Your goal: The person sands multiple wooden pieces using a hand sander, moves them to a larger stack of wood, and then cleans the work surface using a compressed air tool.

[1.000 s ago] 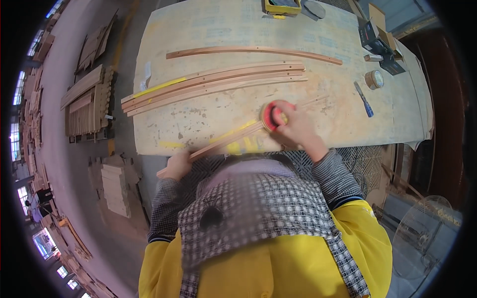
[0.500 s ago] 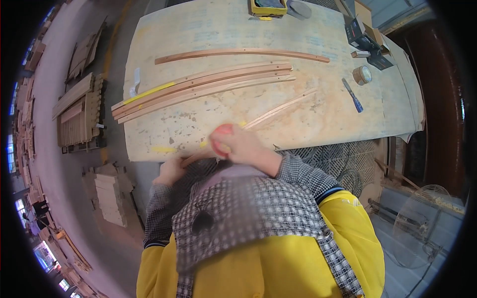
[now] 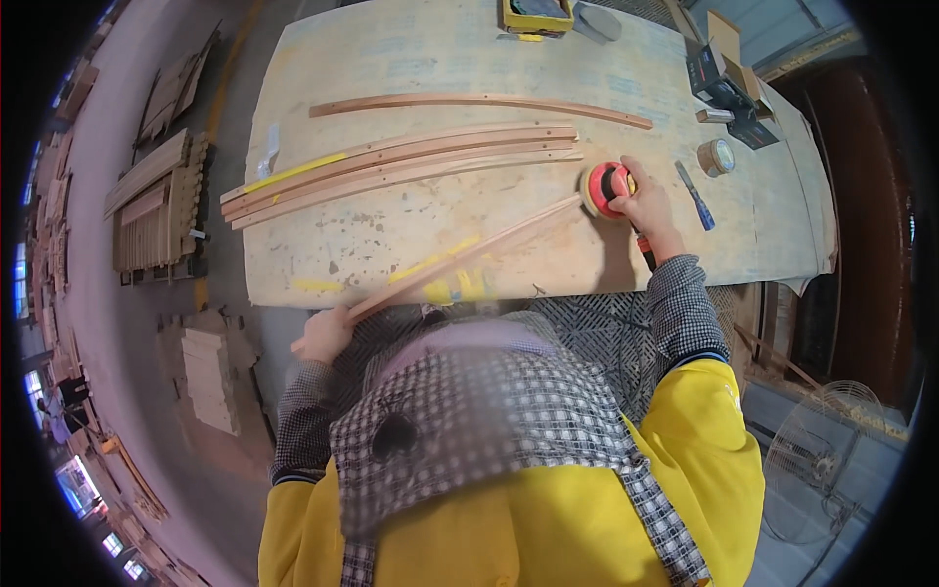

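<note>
My right hand (image 3: pixel 648 207) grips a red and black round sander (image 3: pixel 607 190), its pad over the far right end of a long wooden strip (image 3: pixel 479 249). A dark hose or cord end hangs from the tool below my wrist. At the table's near left edge my left hand (image 3: pixel 327 335) is closed round the strip's near end, which sticks out past the edge. The strip runs diagonally across the tabletop between both hands.
Several wooden strips (image 3: pixel 401 157) lie grouped on the table (image 3: pixel 372 59), with another strip (image 3: pixel 479 100) beyond. To the right are a blue-handled scraper (image 3: pixel 696 201), a tape roll (image 3: pixel 716 157) and black boxes (image 3: pixel 729 93). A yellow box (image 3: pixel 537 18) stands at the far edge; a fan (image 3: pixel 822 450) is at lower right.
My right hand has swept the sander from the strip's near part, close to my body, out to its far right end. My left hand stays on the near end, shifted slightly.
</note>
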The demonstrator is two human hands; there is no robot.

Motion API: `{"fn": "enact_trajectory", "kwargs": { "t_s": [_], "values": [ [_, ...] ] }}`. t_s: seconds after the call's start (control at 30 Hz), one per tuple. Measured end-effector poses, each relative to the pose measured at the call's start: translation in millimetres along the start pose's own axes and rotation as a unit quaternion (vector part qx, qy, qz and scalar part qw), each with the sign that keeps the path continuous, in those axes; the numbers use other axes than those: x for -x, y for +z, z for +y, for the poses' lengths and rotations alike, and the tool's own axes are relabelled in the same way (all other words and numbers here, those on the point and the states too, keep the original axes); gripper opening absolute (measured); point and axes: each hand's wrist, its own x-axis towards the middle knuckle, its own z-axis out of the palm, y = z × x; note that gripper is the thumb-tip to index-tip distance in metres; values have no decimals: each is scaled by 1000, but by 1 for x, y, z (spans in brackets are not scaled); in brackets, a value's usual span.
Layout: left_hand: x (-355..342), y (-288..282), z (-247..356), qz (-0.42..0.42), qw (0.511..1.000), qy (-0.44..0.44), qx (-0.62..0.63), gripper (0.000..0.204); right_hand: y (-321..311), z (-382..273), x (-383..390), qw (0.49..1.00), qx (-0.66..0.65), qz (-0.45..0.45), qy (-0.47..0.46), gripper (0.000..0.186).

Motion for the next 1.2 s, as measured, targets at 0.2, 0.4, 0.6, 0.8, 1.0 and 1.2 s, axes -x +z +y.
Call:
{"fn": "enact_trajectory", "kwargs": {
  "t_s": [0.2, 0.4, 0.6, 0.8, 1.0, 1.2],
  "values": [
    [-5, -26, 12, -92, 994, -5, 63, 25, 50, -51, 31, 996, 17, 14, -91, 68],
    [-4, -31, 22, -107, 990, -25, 86, 31, 109, -164, 90, 961, -58, -110, -248, 44],
    [-5, -7, 12, -83, 996, 2, 26, 29, 138, -223, 116, 895, -84, -259, -354, 32],
    [1, 16, -14, -102, 995, 10, 16, 28, 107, -165, 92, 959, -42, -167, -223, 34],
    [3, 4, 3, 4, 999, -19, 34, 23, 53, -37, 17, 999, -12, 27, -40, 67],
    [11, 28, 5, 65, 998, -25, -7, 24, 34, -38, 15, 999, 37, 19, 24, 69]
  ]
}}
